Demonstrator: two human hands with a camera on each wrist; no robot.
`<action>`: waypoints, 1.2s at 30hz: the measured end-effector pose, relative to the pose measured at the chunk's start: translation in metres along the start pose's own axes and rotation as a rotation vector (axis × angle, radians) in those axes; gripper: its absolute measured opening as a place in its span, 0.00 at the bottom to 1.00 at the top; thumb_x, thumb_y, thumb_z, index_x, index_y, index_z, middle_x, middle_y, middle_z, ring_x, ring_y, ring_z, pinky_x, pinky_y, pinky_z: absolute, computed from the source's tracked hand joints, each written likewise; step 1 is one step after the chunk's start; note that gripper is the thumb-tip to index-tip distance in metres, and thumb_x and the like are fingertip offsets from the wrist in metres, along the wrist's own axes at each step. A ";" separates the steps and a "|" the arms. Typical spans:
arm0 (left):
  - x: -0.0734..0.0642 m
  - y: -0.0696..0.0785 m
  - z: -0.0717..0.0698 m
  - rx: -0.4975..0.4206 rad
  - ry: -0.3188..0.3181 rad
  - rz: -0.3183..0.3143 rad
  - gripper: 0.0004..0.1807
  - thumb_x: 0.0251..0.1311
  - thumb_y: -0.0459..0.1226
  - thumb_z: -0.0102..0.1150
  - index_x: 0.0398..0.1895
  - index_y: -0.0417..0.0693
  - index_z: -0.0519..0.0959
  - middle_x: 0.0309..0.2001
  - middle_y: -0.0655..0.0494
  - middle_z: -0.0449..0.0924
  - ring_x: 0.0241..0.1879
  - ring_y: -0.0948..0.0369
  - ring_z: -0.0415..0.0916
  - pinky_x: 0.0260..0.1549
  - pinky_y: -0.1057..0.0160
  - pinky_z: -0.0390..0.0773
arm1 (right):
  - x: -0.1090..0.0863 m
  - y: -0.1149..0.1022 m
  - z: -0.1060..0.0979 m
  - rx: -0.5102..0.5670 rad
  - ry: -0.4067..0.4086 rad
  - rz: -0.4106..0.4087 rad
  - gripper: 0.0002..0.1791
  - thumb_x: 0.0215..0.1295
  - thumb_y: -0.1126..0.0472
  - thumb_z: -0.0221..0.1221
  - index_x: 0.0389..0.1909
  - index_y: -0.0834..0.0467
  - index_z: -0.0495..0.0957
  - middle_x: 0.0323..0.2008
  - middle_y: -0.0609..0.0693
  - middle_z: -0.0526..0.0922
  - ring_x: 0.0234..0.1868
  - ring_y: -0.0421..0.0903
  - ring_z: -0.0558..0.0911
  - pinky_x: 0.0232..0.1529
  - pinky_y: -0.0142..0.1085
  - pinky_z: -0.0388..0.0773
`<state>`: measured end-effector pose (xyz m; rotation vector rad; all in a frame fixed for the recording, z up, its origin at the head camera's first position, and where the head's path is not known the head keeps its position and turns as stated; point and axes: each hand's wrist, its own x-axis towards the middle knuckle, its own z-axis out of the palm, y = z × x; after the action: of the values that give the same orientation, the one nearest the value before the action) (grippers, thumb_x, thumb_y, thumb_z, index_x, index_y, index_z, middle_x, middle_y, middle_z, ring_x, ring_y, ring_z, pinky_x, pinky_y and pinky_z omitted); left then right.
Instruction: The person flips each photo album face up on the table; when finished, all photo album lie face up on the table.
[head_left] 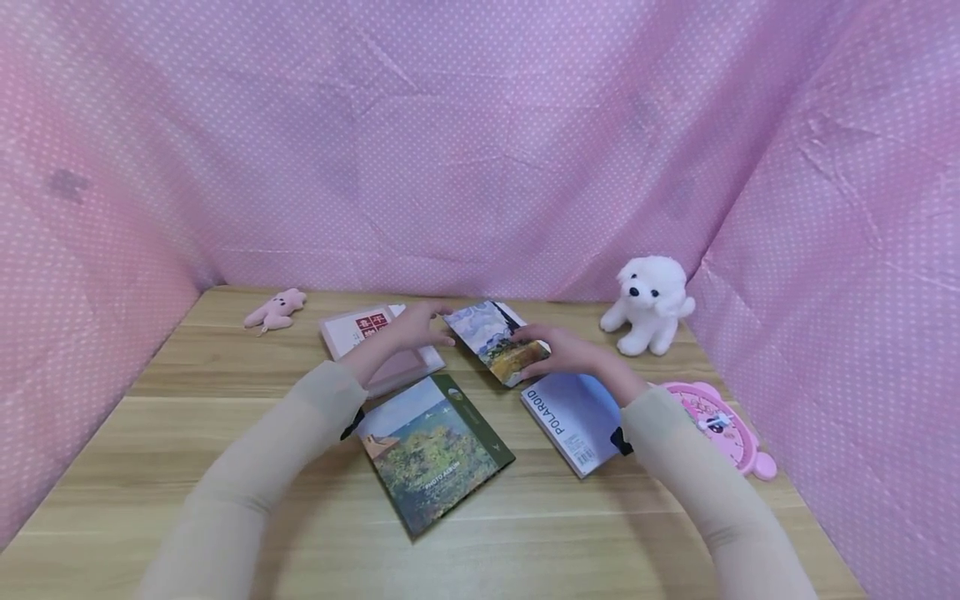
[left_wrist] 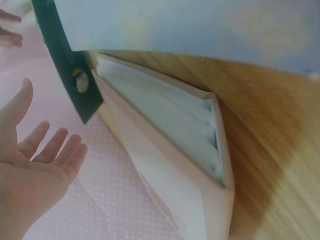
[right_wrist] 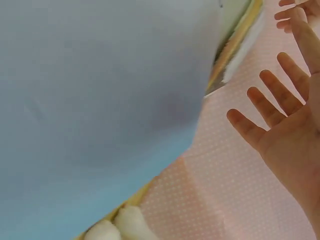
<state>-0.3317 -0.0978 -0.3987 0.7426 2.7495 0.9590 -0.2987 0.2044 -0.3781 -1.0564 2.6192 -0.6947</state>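
A small album with a painted landscape cover (head_left: pixel 480 333) lies toward the back middle of the table. My left hand (head_left: pixel 414 327) is just to its left, over the pink-edged album (head_left: pixel 382 379) with red lettering; in the left wrist view the fingers spread loosely around nothing. From the other side my right hand (head_left: pixel 566 350) overlaps the painted cover's right edge, above the blue POLAROID album (head_left: pixel 573 421). Its fingers (right_wrist: pixel 267 107) are spread apart in the right wrist view. Nearer me lies the green-spined photo album (head_left: pixel 438 458), partly under the left wrist's line.
A white plush dog (head_left: pixel 648 304) sits at the back right, and a pink clock (head_left: pixel 712 425) lies beside my right forearm. At the back left is a small pink plush toy (head_left: pixel 276 310). Pink dotted cloth (head_left: pixel 480 167) surrounds the wooden table (head_left: pixel 187 400).
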 end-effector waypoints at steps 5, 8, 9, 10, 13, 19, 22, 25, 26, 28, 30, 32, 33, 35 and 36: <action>-0.015 0.007 0.000 0.008 0.002 0.049 0.34 0.54 0.40 0.66 0.62 0.35 0.68 0.63 0.41 0.69 0.63 0.43 0.64 0.63 0.47 0.65 | -0.005 -0.012 0.000 -0.018 0.022 -0.017 0.36 0.54 0.51 0.68 0.63 0.60 0.69 0.66 0.58 0.67 0.67 0.56 0.64 0.66 0.51 0.62; -0.025 0.011 0.001 0.013 -0.003 0.046 0.34 0.54 0.42 0.66 0.63 0.37 0.68 0.64 0.42 0.68 0.64 0.44 0.63 0.63 0.46 0.64 | -0.008 -0.020 0.004 -0.022 0.041 -0.031 0.36 0.54 0.51 0.68 0.63 0.57 0.69 0.66 0.55 0.67 0.67 0.54 0.65 0.65 0.50 0.64; -0.028 0.012 0.002 0.017 -0.007 0.042 0.34 0.55 0.42 0.66 0.63 0.37 0.68 0.64 0.43 0.68 0.64 0.44 0.63 0.63 0.46 0.64 | -0.010 -0.022 0.006 -0.036 0.049 -0.045 0.36 0.54 0.51 0.68 0.63 0.57 0.69 0.66 0.54 0.68 0.66 0.54 0.66 0.65 0.50 0.65; -0.032 0.013 0.003 0.016 -0.012 0.029 0.35 0.55 0.43 0.66 0.63 0.38 0.67 0.64 0.44 0.68 0.64 0.45 0.63 0.64 0.46 0.63 | -0.011 -0.024 0.009 -0.047 0.056 -0.059 0.36 0.54 0.50 0.68 0.63 0.57 0.69 0.66 0.54 0.68 0.66 0.54 0.66 0.65 0.49 0.65; -0.042 0.015 0.006 0.007 -0.019 -0.005 0.36 0.55 0.46 0.66 0.64 0.41 0.68 0.64 0.46 0.68 0.65 0.47 0.63 0.64 0.48 0.64 | -0.015 -0.029 0.018 -0.058 0.073 -0.103 0.37 0.54 0.52 0.68 0.64 0.58 0.68 0.65 0.55 0.68 0.66 0.54 0.67 0.64 0.48 0.66; -0.060 0.016 0.014 -0.021 -0.020 0.012 0.35 0.54 0.44 0.67 0.64 0.39 0.68 0.62 0.42 0.70 0.58 0.47 0.71 0.57 0.49 0.72 | -0.028 -0.038 0.038 -0.058 0.109 -0.098 0.38 0.54 0.53 0.68 0.65 0.58 0.66 0.66 0.53 0.68 0.65 0.52 0.68 0.63 0.48 0.67; -0.068 0.015 0.019 0.003 -0.019 0.045 0.35 0.53 0.43 0.68 0.63 0.37 0.68 0.60 0.41 0.72 0.54 0.46 0.74 0.55 0.50 0.74 | -0.033 -0.042 0.049 -0.059 0.121 -0.120 0.38 0.54 0.54 0.68 0.66 0.58 0.65 0.65 0.53 0.68 0.64 0.51 0.70 0.63 0.45 0.68; -0.076 0.015 0.024 0.015 -0.015 0.072 0.36 0.52 0.44 0.68 0.62 0.35 0.69 0.59 0.42 0.73 0.55 0.45 0.74 0.55 0.50 0.74 | -0.037 -0.047 0.059 0.050 0.101 -0.125 0.40 0.54 0.55 0.68 0.67 0.58 0.63 0.65 0.54 0.68 0.64 0.51 0.70 0.61 0.43 0.71; -0.079 0.015 0.026 0.015 -0.013 0.078 0.36 0.52 0.44 0.68 0.61 0.35 0.69 0.59 0.42 0.74 0.55 0.45 0.74 0.55 0.50 0.73 | -0.039 -0.048 0.062 0.100 0.087 -0.119 0.40 0.54 0.55 0.68 0.67 0.59 0.63 0.66 0.55 0.67 0.64 0.52 0.69 0.61 0.43 0.71; -0.084 0.014 0.030 0.034 -0.006 0.101 0.36 0.51 0.44 0.69 0.60 0.34 0.70 0.57 0.41 0.75 0.54 0.46 0.74 0.56 0.50 0.73 | -0.042 -0.052 0.068 0.200 0.060 -0.098 0.41 0.54 0.56 0.68 0.68 0.59 0.62 0.66 0.56 0.67 0.65 0.52 0.68 0.60 0.44 0.72; -0.087 0.014 0.034 0.053 -0.004 0.120 0.36 0.50 0.44 0.69 0.60 0.34 0.70 0.56 0.41 0.75 0.55 0.47 0.73 0.56 0.50 0.72 | -0.046 -0.056 0.073 0.263 0.034 -0.078 0.42 0.54 0.55 0.67 0.68 0.60 0.60 0.67 0.56 0.66 0.66 0.53 0.66 0.61 0.45 0.71; -0.090 0.013 0.038 0.057 -0.006 0.120 0.37 0.50 0.45 0.70 0.60 0.35 0.70 0.57 0.42 0.75 0.57 0.47 0.71 0.58 0.50 0.70 | -0.049 -0.059 0.079 0.299 0.011 -0.064 0.43 0.55 0.55 0.67 0.69 0.61 0.59 0.67 0.57 0.64 0.67 0.53 0.65 0.61 0.45 0.70; -0.092 0.012 0.040 0.060 -0.007 0.121 0.37 0.50 0.45 0.69 0.61 0.35 0.70 0.58 0.41 0.74 0.58 0.47 0.71 0.59 0.50 0.69 | -0.050 -0.061 0.082 0.327 -0.003 -0.056 0.43 0.55 0.55 0.67 0.69 0.61 0.58 0.68 0.57 0.63 0.67 0.54 0.65 0.62 0.45 0.70; -0.094 0.011 0.043 0.055 -0.013 0.104 0.38 0.51 0.46 0.69 0.62 0.36 0.69 0.59 0.41 0.72 0.60 0.47 0.69 0.61 0.49 0.67 | -0.052 -0.063 0.088 0.372 -0.033 -0.040 0.43 0.56 0.56 0.66 0.70 0.62 0.57 0.69 0.57 0.61 0.67 0.56 0.64 0.62 0.45 0.70; -0.095 0.010 0.044 0.050 -0.017 0.097 0.39 0.51 0.46 0.69 0.63 0.36 0.68 0.60 0.41 0.71 0.61 0.46 0.68 0.61 0.49 0.66 | -0.052 -0.064 0.092 0.385 -0.042 -0.033 0.43 0.56 0.57 0.66 0.70 0.62 0.57 0.69 0.58 0.60 0.67 0.56 0.64 0.62 0.45 0.70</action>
<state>-0.2326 -0.1139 -0.4306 0.8952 2.7546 0.8992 -0.1890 0.1696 -0.4225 -0.9828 2.3062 -1.1145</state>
